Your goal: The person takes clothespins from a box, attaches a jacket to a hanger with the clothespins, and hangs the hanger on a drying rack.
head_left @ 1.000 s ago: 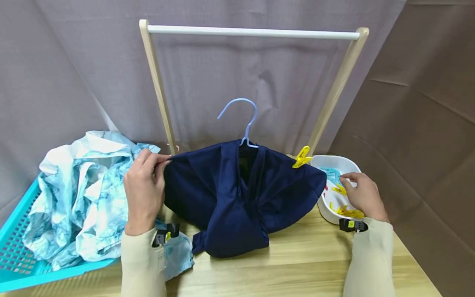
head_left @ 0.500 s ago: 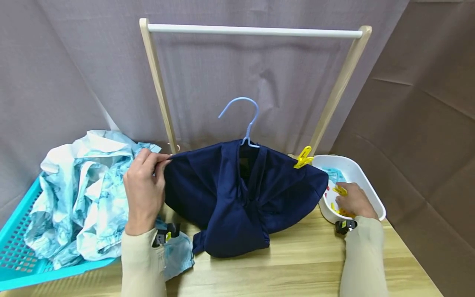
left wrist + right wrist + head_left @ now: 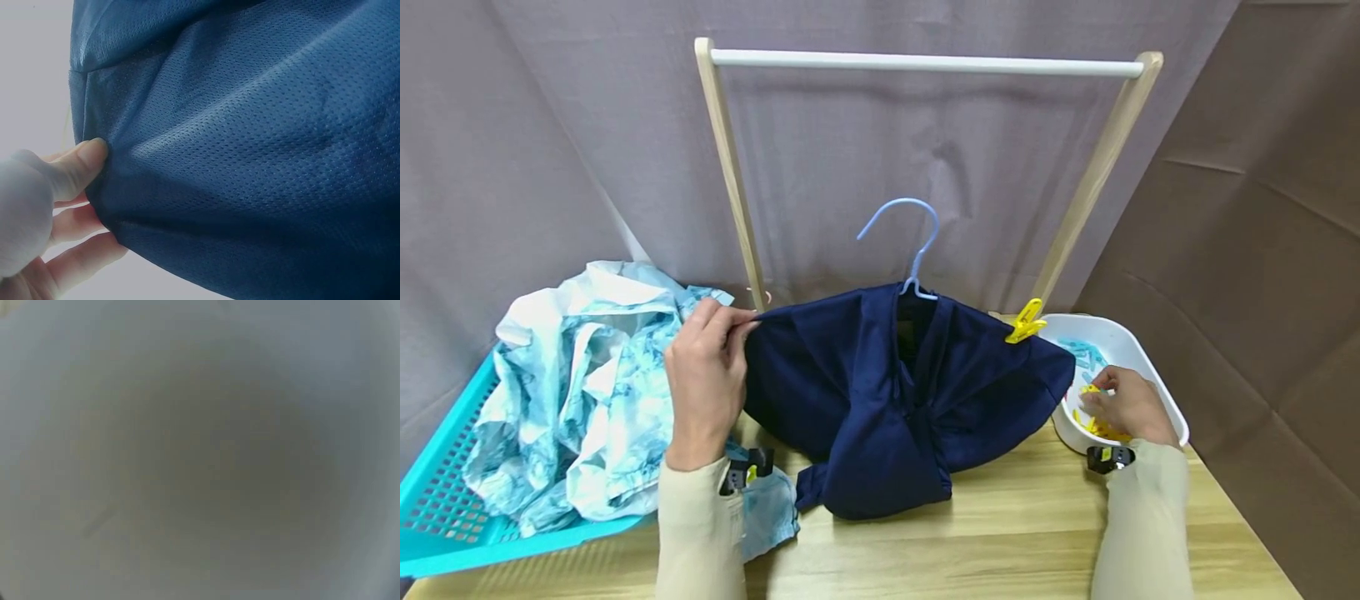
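A dark navy garment (image 3: 872,400), probably a short-sleeved shirt, hangs on a light-blue wire hanger (image 3: 917,258). My left hand (image 3: 706,383) pinches its left sleeve end between thumb and fingers; in the left wrist view the thumb (image 3: 84,162) presses the perforated navy fabric (image 3: 237,137). One yellow clothespin (image 3: 1026,322) is clipped on the garment's right shoulder edge. My right hand (image 3: 1135,408) is inside a white tub (image 3: 1131,342), its fingertips pinching another yellow clothespin (image 3: 1091,389). The right wrist view is a grey blur.
A wooden rack with a white rod (image 3: 925,62) stands behind the garment. At left, a turquoise basket (image 3: 452,500) holds crumpled blue-and-white clothing (image 3: 587,392). More yellow clothespins (image 3: 1101,427) and light-blue ones (image 3: 1084,354) lie in the tub, near the wooden table's (image 3: 1000,542) right edge.
My right hand has lowered into the tub and taken hold of a yellow clothespin, then risen slightly. My left hand keeps its pinch on the sleeve. The head view has shifted a little.
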{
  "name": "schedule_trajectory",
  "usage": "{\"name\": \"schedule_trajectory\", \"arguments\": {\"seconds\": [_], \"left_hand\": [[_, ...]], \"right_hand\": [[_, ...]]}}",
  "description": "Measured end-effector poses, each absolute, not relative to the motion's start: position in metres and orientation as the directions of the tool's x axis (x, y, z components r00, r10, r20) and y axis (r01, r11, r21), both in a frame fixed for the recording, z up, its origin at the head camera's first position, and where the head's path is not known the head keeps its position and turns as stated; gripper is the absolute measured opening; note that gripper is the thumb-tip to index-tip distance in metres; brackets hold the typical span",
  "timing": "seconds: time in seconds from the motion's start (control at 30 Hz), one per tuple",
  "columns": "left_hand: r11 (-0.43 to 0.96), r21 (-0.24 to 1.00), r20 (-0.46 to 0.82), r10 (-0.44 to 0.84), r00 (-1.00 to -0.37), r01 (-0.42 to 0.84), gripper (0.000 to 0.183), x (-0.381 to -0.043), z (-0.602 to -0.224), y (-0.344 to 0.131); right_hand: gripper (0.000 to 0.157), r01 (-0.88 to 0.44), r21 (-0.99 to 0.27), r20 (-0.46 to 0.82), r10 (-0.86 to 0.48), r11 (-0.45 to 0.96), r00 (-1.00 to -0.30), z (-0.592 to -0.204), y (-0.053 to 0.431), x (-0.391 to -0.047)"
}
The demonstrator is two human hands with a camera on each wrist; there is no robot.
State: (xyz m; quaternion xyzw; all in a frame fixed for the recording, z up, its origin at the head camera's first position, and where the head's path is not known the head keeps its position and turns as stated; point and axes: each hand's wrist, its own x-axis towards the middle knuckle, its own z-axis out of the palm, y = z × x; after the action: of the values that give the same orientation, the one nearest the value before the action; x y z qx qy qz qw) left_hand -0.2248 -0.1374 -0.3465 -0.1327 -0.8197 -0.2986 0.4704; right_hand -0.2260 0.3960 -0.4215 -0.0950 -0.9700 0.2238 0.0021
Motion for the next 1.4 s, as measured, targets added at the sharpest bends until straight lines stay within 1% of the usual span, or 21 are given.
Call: {"name": "schedule_trajectory", "arguments": {"seconds": [0.1, 0.23, 0.3, 0.4, 0.47, 0.57, 0.63, 0.7, 0.77, 0.87, 0.93, 0.97, 1.0, 1.07, 1.17, 1.33, 1.4], "left_hand": [[0.786, 0.361, 0.850, -0.057, -0.523, 0.502, 0.016, -0.225, -0.346, -0.137], [0.782, 0.363, 0.851, -0.057, -0.522, 0.506, 0.015, -0.225, -0.346, -0.136], [0.786, 0.361, 0.849, -0.055, -0.526, 0.502, 0.016, -0.224, -0.346, -0.136], [0.788, 0.362, 0.846, -0.053, -0.531, 0.497, 0.016, -0.224, -0.346, -0.136], [0.780, 0.368, 0.849, -0.061, -0.525, 0.505, 0.014, -0.225, -0.347, -0.136], [0.775, 0.370, 0.852, -0.063, -0.520, 0.512, 0.011, -0.225, -0.348, -0.135], [0.769, 0.375, 0.854, -0.068, -0.516, 0.519, 0.009, -0.225, -0.348, -0.134], [0.768, 0.376, 0.853, -0.068, -0.518, 0.518, 0.009, -0.225, -0.348, -0.134], [0.773, 0.374, 0.851, -0.066, -0.522, 0.512, 0.010, -0.225, -0.348, -0.134], [0.775, 0.376, 0.848, -0.068, -0.525, 0.508, 0.011, -0.225, -0.347, -0.134], [0.773, 0.379, 0.848, -0.069, -0.526, 0.509, 0.010, -0.225, -0.347, -0.134], [0.772, 0.380, 0.847, -0.069, -0.527, 0.509, 0.009, -0.225, -0.347, -0.133], [0.772, 0.381, 0.846, -0.069, -0.529, 0.509, 0.009, -0.225, -0.347, -0.132], [0.769, 0.385, 0.846, -0.073, -0.527, 0.511, 0.008, -0.224, -0.346, -0.131], [0.775, 0.383, 0.844, -0.073, -0.531, 0.503, 0.009, -0.223, -0.345, -0.129], [0.774, 0.393, 0.839, -0.082, -0.538, 0.496, 0.014, -0.219, -0.343, -0.125], [0.774, 0.398, 0.836, -0.084, -0.542, 0.493, 0.014, -0.219, -0.343, -0.124]], "right_hand": [[0.023, 0.207, -0.452, 0.039, 0.251, 0.868, -0.967, -0.412, 0.391, -0.222], [0.024, 0.229, -0.513, 0.125, 0.336, 0.827, -0.934, -0.401, 0.384, -0.217], [0.029, 0.235, -0.534, 0.144, 0.361, 0.812, -0.921, -0.397, 0.380, -0.214], [0.044, 0.228, -0.551, 0.165, 0.372, 0.803, -0.913, -0.390, 0.376, -0.208], [0.049, 0.201, -0.553, 0.198, 0.362, 0.809, -0.911, -0.384, 0.372, -0.202], [0.047, 0.142, -0.549, 0.295, 0.349, 0.824, -0.889, -0.366, 0.362, -0.190], [0.041, 0.111, -0.558, 0.358, 0.360, 0.822, -0.862, -0.350, 0.350, -0.180], [0.037, 0.079, -0.591, 0.416, 0.387, 0.803, -0.823, -0.332, 0.332, -0.169], [0.035, 0.003, -0.640, 0.474, 0.398, 0.768, -0.785, -0.315, 0.310, -0.158], [0.034, -0.211, -0.664, 0.590, 0.330, 0.717, -0.737, -0.295, 0.272, -0.143], [0.036, -0.384, -0.647, 0.661, 0.235, 0.658, -0.712, -0.284, 0.248, -0.134], [0.038, -0.465, -0.639, 0.687, 0.183, 0.613, -0.703, -0.280, 0.236, -0.130], [0.037, -0.549, -0.640, 0.706, 0.130, 0.538, -0.696, -0.275, 0.224, -0.128], [0.035, -0.642, -0.627, 0.727, 0.037, 0.442, -0.685, -0.267, 0.202, -0.126], [0.028, -0.699, -0.626, 0.721, -0.085, 0.346, -0.687, -0.257, 0.169, -0.129], [0.017, -0.694, -0.613, 0.680, -0.193, 0.378, -0.707, -0.246, 0.118, -0.152], [0.015, -0.691, -0.615, 0.668, -0.215, 0.381, -0.713, -0.243, 0.100, -0.164]]}}
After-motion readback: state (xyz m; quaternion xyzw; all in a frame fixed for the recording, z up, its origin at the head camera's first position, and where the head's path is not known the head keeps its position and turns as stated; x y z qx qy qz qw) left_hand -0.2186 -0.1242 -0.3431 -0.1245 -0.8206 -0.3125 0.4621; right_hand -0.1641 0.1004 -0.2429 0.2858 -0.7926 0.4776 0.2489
